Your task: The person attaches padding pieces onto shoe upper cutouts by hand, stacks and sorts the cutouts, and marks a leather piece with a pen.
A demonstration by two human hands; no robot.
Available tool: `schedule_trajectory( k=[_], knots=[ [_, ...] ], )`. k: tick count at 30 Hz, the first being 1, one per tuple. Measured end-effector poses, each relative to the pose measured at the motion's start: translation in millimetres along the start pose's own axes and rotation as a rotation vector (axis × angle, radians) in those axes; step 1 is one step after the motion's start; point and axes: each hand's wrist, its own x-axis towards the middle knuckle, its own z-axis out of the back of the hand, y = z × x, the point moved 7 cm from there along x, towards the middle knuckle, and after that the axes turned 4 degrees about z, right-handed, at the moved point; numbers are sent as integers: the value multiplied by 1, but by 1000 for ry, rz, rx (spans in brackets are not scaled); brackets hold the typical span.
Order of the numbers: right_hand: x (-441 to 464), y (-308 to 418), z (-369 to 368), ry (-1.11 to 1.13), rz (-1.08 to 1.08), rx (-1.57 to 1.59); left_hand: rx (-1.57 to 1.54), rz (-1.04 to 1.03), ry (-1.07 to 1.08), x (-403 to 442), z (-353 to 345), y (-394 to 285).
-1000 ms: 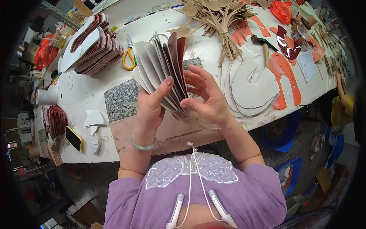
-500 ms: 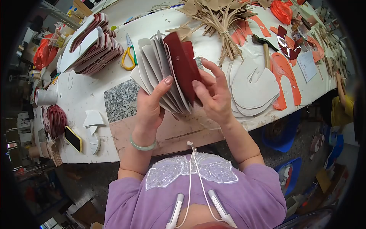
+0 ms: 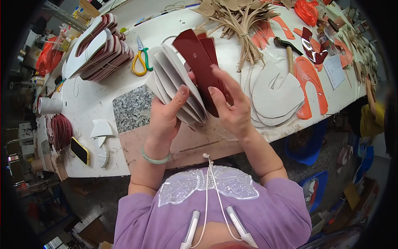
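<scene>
Over the table my left hand [image 3: 166,114] is closed around a fanned stack of curved, pale-backed leather pieces [image 3: 176,79], its thumb pressing on their near face. Close beside it, my right hand [image 3: 234,103] grips several dark red leather pieces [image 3: 198,62] between thumb and fingers. These red pieces stand upright, fanned at the top, with a small light mark on the front one. A narrow gap parts the red pieces from the pale stack near the top. Some left fingers are hidden behind the stack.
Yellow-and-green scissors [image 3: 141,60] and a granite slab [image 3: 132,108] lie left of my hands. Farther left are a tied stack of cut pieces [image 3: 97,50] and a phone [image 3: 79,151]. White cut pieces [image 3: 275,93] and a hammer [image 3: 289,52] lie to the right.
My right hand has tilted the red pieces away from the pale stack, so a gap shows between them. More of the red pieces is visible at the top.
</scene>
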Motion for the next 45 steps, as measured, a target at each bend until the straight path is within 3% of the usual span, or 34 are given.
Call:
schedule_trajectory(
  k=[3, 9, 14, 19, 24, 29, 35, 36, 38, 40, 45],
  knots=[
    [-3, -7, 3, 162, 7, -206, -47, -21, 39, -1, -9, -4],
    [-4, 4, -2, 163, 77, -272, -35, -14, 88, 0, -6, -2],
    [-3, 8, 1, -34, 154, -126, -47, 56, 37, 1, -1, 2],
    [-1, 21, -7, 147, 257, -361, -87, -1, 31, 3, -7, -1],
    [-5, 10, -11, 190, 237, -307, -188, 19, 116, 8, -4, 1],
    [-14, -15, -1, 157, -70, -104, -222, 5, 83, 11, 2, -1],
    [-10, 12, -29, 203, 259, -273, 195, -59, 39, 8, 31, 20],
    [-11, 13, -27, 175, 253, -314, 188, -43, 86, 8, 34, 20],
    [-16, -6, -27, 201, -60, 44, 5, -60, 174, 10, 34, 21],
    [-22, -15, -29, 214, -86, 81, -118, -75, 179, 3, 19, 13],
    [-28, -13, -26, 182, -182, 97, -98, -41, 271, 11, 33, 8]
  ],
)
